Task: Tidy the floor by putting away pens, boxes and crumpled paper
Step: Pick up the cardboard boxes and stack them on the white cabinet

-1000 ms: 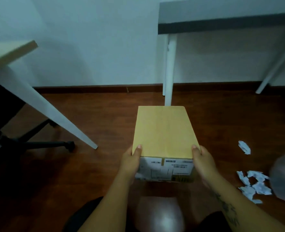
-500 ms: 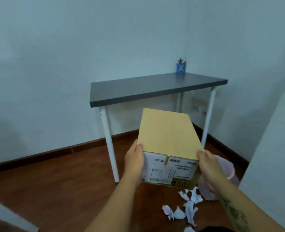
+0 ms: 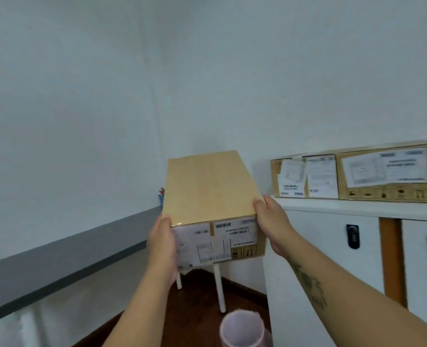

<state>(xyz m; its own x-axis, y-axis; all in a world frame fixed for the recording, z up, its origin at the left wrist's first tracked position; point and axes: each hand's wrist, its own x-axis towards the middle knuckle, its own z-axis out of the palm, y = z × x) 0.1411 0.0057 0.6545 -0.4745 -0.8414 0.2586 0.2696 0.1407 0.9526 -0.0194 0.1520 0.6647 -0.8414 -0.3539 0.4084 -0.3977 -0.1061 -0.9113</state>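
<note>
I hold a brown cardboard box (image 3: pixel 208 186) with white shipping labels on its near face, raised at chest height. My left hand (image 3: pixel 161 240) grips its left side and my right hand (image 3: pixel 272 222) grips its right side. On the white cabinet top (image 3: pixel 357 209) to the right stand two similar labelled cardboard boxes (image 3: pixel 305 177) (image 3: pixel 389 175) side by side. A pink waste bin (image 3: pixel 241 329) stands on the floor below the held box. A bit of the pen holder (image 3: pixel 161 195) peeks out behind the box's left edge.
A grey-topped desk (image 3: pixel 69 261) with white legs runs along the left wall. The white cabinet has doors with dark locks (image 3: pixel 352 236) and an orange strip between them. Dark wooden floor (image 3: pixel 197 304) shows between desk and cabinet.
My view has swung up and to the right. The box has risen with both hands, and the cabinet with its boxes has come into sight. The crumpled paper has dropped out of view.
</note>
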